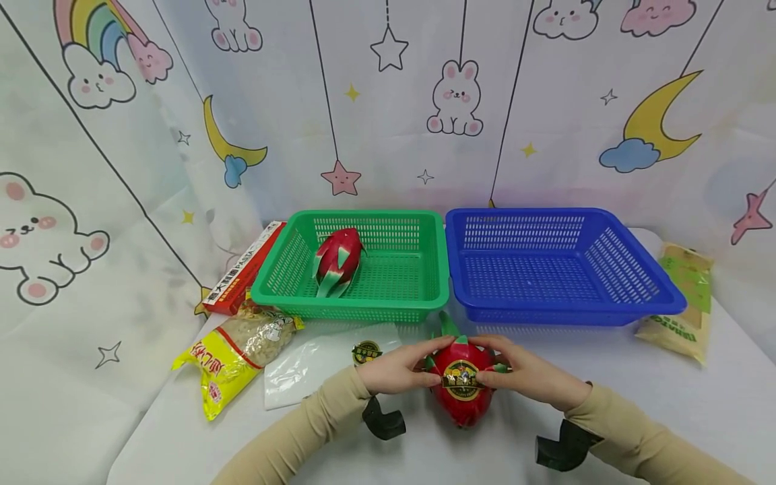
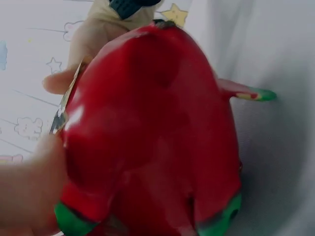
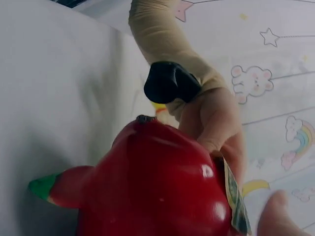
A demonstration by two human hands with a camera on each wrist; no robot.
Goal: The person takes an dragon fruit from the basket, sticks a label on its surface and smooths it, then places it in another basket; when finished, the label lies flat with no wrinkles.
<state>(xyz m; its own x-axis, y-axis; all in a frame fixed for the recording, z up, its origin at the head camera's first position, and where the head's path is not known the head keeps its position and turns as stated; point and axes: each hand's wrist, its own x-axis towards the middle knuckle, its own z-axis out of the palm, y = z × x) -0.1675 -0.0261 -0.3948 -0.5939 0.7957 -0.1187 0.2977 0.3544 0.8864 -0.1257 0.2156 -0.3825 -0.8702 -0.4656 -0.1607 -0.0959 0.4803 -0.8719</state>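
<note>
A red dragon fruit [image 1: 463,407] with green-tipped scales lies on the white table in front of the baskets. A round black-and-gold label [image 1: 460,380] is on its upper face. From the left side my left hand [image 1: 394,369] holds the fruit, thumb at the label's left end. My right hand [image 1: 527,374] grips the opposite side, thumb on the label's right end. Both wrist views show the fruit's glossy red skin [image 2: 152,113] up close, with the label [image 3: 235,199] edge-on in the right one; its underside is hidden.
Behind stand a green basket [image 1: 348,313] holding another dragon fruit [image 1: 342,256] and a blue basket [image 1: 545,315]. At left are a red box [image 1: 242,269], a yellow snack bag [image 1: 242,350] and a white sheet [image 1: 303,370] bearing a similar label. A tan-green packet [image 1: 682,303] lies right.
</note>
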